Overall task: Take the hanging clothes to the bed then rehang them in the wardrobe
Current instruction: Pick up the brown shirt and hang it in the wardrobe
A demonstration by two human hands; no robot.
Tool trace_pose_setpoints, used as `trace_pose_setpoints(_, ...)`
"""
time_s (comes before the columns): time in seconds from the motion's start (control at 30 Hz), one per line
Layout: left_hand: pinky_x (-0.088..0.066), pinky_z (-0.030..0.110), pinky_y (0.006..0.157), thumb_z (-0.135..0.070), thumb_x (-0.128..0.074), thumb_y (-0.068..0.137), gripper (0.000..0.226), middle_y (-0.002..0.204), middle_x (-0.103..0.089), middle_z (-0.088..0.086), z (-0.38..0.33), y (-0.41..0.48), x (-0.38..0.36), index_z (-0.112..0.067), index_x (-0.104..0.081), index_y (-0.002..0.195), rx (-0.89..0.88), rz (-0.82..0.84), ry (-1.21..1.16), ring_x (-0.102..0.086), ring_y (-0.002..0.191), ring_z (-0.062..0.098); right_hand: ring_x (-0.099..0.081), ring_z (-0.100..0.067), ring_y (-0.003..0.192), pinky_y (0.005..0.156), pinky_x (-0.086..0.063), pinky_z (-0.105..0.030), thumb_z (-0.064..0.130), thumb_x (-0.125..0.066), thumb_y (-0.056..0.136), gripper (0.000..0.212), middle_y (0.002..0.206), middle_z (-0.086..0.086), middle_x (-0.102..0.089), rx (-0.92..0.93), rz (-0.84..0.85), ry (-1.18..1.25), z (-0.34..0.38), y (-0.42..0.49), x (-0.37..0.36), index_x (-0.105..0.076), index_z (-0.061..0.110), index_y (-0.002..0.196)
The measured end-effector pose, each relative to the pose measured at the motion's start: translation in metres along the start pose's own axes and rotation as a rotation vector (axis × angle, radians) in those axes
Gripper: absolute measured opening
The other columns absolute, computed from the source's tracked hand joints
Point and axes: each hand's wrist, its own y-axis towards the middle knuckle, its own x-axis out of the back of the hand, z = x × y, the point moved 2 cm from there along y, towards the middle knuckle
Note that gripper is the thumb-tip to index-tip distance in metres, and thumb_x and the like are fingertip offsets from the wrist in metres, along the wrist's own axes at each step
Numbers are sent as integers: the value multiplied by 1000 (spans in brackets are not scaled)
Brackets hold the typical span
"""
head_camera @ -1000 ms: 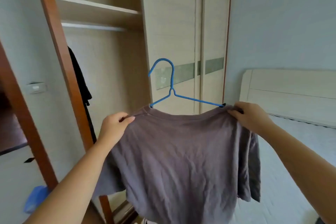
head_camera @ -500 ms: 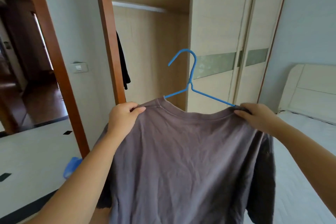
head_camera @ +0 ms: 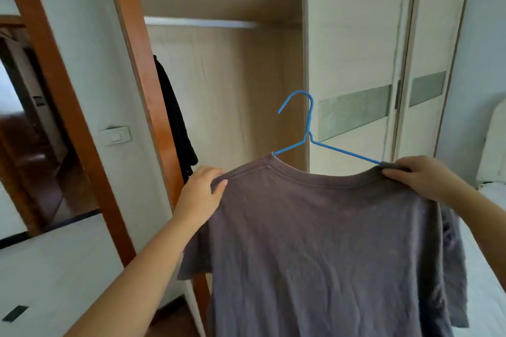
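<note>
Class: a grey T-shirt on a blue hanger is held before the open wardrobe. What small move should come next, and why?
Probably raise the hanger up and left toward the wardrobe rail. The left hand and right hand grip the grey T-shirt at its shoulders, and the hook stands free, below and right of the rail.

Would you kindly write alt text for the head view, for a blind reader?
The left hand and right hand grip the shoulders of a grey T-shirt on a blue hanger before an open wardrobe. A dark garment hangs inside at left; a bed at right.
</note>
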Motion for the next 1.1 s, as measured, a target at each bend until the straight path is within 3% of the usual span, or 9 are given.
trace_pose_setpoints(0.1,-34,22,91,-24,-49,93,32,125,-54,4,14,19,0,-11,-56,121,-33,-42,77,-50,117,19,-54,-32,79,70,-40,-36,31,-57,87,32,73,-14,-59,-56,-16,12,16,29,-17,-61,8,66)
trace_pose_setpoints(0.3,-48,40,90,-14,-58,87,23,112,-60,10,54,58,9,-6,-63,108,-167,-267,208,-55,107,26,-53,-32,75,70,-41,-35,29,-62,85,33,78,-18,-60,-221,-29,206,59,74,-58,-67,-3,79)
trace_pose_setpoints(0.43,-51,41,84,-9,-62,82,24,108,-62,13,68,87,23,-4,-64,105,-288,-355,258,-59,101,29,-53,-29,67,66,-41,-32,23,-62,84,30,78,-18,-61,-284,39,474,115,97,-86,-65,-7,83)
trace_pose_setpoints(0.57,-48,39,85,-12,-55,83,24,110,-62,14,81,117,42,-6,-63,104,-431,-478,350,-59,103,30,-57,-28,69,75,-46,-35,18,-59,85,21,76,-17,-60,-252,31,681,176,129,-114,-60,2,71)
trace_pose_setpoints(0.67,-45,41,92,-10,-60,81,25,118,-59,17,90,134,54,-8,-63,105,-399,-565,399,-55,112,34,-55,-26,67,67,-41,-31,14,-56,86,20,75,-16,-59,-172,-4,703,207,148,-131,-62,1,72)
trace_pose_setpoints(0.77,-38,45,101,-10,-61,80,34,129,-53,20,94,149,60,-12,-59,114,-351,-615,423,-45,125,36,-55,-26,73,73,-41,-32,11,-53,88,21,80,-17,-60,-95,-17,728,230,161,-141,-64,-7,90)
trace_pose_setpoints(0.87,-34,49,104,-11,-60,81,46,141,-40,23,94,163,64,-16,-52,126,-332,-645,439,-34,133,39,-57,-28,76,77,-44,-36,10,-51,89,22,82,-20,-62,-55,-17,781,248,178,-146,-63,-8,92)
trace_pose_setpoints(1.0,-34,56,105,-9,-59,80,57,145,-31,27,93,184,76,-17,-43,134,-275,-680,438,-29,134,44,-61,-32,78,84,-49,-46,12,-50,89,19,83,-22,-64,-27,0,890,274,205,-156,-63,1,85)
trace_pose_setpoints(1.1,-34,52,103,-6,-59,80,59,144,-32,28,91,197,84,-13,-41,136,-236,-737,489,-34,131,44,-60,-29,77,73,-48,-39,19,-49,89,27,85,-21,-64,50,-74,847,291,228,-167,-62,-4,96)
